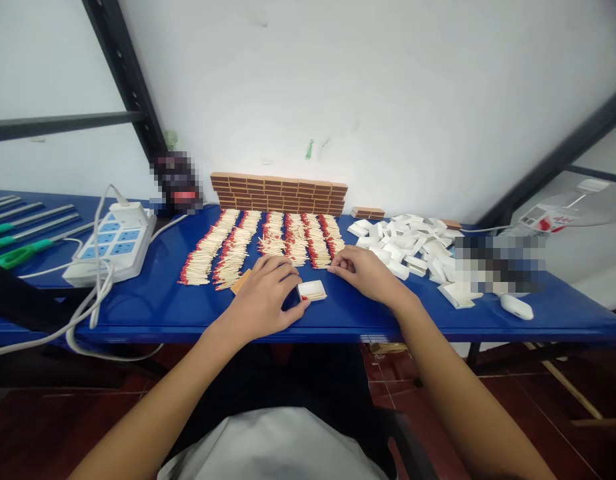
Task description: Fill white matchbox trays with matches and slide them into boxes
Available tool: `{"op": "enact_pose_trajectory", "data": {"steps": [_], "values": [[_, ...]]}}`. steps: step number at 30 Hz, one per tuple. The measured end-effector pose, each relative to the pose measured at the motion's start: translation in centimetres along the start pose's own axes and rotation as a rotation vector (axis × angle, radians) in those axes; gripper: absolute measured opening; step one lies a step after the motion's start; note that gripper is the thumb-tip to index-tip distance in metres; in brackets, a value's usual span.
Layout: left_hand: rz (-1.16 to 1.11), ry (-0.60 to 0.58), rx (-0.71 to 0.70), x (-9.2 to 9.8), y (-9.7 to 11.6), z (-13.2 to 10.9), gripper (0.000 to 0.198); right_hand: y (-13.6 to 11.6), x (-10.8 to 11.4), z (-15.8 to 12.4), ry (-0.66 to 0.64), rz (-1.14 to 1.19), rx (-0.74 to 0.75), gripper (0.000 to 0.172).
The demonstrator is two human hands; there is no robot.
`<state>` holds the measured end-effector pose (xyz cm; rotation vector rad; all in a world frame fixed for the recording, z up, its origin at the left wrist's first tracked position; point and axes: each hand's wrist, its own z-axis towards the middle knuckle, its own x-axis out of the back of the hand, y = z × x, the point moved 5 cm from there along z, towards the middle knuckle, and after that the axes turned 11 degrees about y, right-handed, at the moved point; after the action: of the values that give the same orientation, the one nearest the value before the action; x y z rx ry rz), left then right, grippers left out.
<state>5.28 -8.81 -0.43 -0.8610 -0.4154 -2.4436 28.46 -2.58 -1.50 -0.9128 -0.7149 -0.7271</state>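
Note:
My left hand [268,293] grips the left end of a small white matchbox tray [312,289] between thumb and fingers. A few matches lie along the bottom of that tray. At the near end of the rightmost row of loose matches [321,247], my right hand [361,270] has thumb and fingers pinched together; whatever is between them is too small to make out. Red-headed matches lie in several long rows [208,250] beyond my hands. Partly hidden behind my left hand is a flat orange-brown matchbox sleeve [240,283].
White empty trays [413,243] are heaped on the right. Brown matchboxes stand stacked [281,193] against the wall, with a short stack [368,213] beside. A power strip [113,243] with cables and green-handled tools [33,250] occupy the left. A white case [517,307] lies near the right edge.

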Motion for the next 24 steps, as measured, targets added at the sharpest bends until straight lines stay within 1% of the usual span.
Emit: {"op": "enact_pose_trajectory", "data": {"steps": [6, 13, 18, 24], "values": [[-0.01, -0.006, 0.013, -0.03, 0.03, 0.05, 0.018, -0.19, -0.26, -0.43, -0.028, 0.021, 0.031, 0.018], [-0.005, -0.002, -0.003, -0.05, -0.02, -0.05, 0.019, -0.31, -0.24, -0.49, -0.082, 0.074, 0.069, 0.02], [-0.006, -0.003, 0.006, -0.07, -0.06, -0.09, 0.02, -0.57, -0.16, -0.42, -0.06, 0.09, 0.078, 0.016], [-0.009, -0.015, 0.007, -0.03, -0.02, -0.06, 0.019, -0.69, -0.25, -0.34, -0.046, 0.068, 0.085, 0.018]]}}
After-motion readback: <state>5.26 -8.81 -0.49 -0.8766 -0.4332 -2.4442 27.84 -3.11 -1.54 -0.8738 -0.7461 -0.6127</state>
